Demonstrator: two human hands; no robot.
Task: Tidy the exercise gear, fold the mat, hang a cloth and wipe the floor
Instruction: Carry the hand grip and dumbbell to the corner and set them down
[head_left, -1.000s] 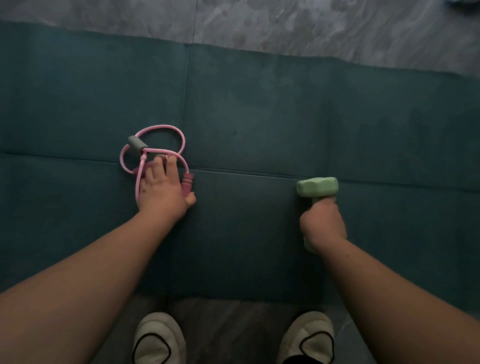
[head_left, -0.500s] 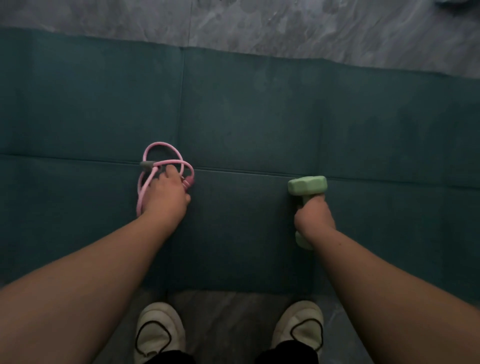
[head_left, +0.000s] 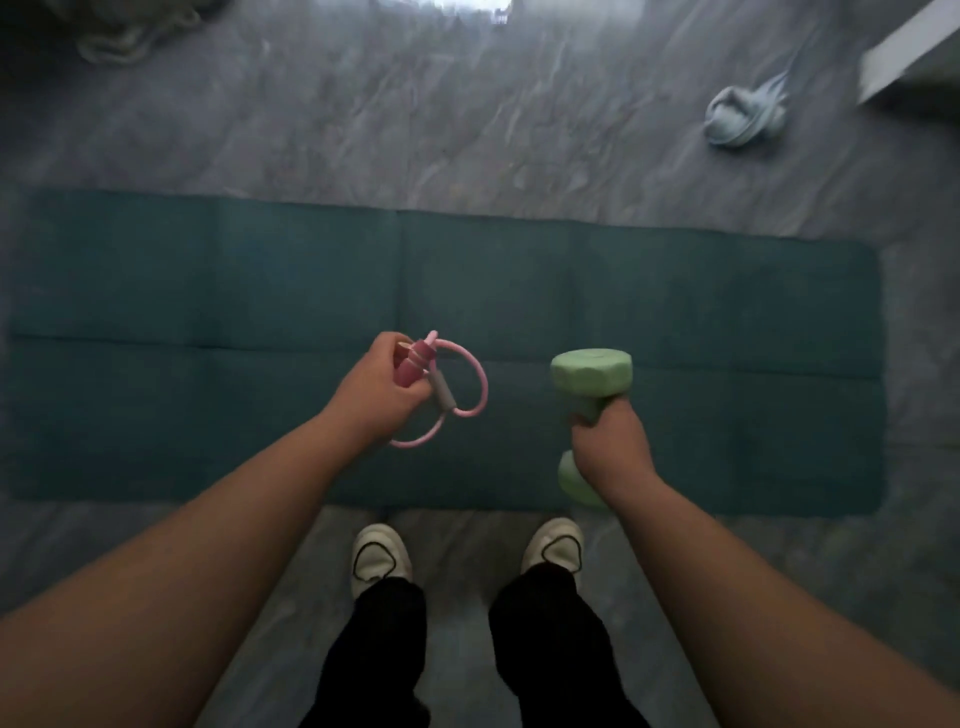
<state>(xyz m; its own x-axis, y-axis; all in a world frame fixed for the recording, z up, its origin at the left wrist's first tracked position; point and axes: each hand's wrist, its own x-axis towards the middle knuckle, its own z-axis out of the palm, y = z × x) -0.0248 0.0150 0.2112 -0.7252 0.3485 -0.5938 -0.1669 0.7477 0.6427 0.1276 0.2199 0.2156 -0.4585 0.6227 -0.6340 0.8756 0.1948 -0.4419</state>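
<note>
A dark teal exercise mat (head_left: 208, 291) lies flat across the grey floor, creased into panels. My left hand (head_left: 376, 387) is closed around the pink jump rope (head_left: 467, 384), gripping its darker pink handles while the loops hang above the mat. My right hand (head_left: 610, 447) grips the middle of a light green dumbbell (head_left: 592, 371), held upright in the air over the mat's near edge. A light blue cloth (head_left: 743, 117) lies bunched on the floor beyond the mat, at the far right.
A pale mop head or rope bundle (head_left: 119, 36) lies at the top left. A white furniture edge (head_left: 904, 57) shows at the top right. My two white shoes (head_left: 382, 558) stand on bare floor just in front of the mat.
Both hands have lifted off the mat with the jump rope and the dumbbell. The view has risen, so the whole mat, the cloth and more floor show now.
</note>
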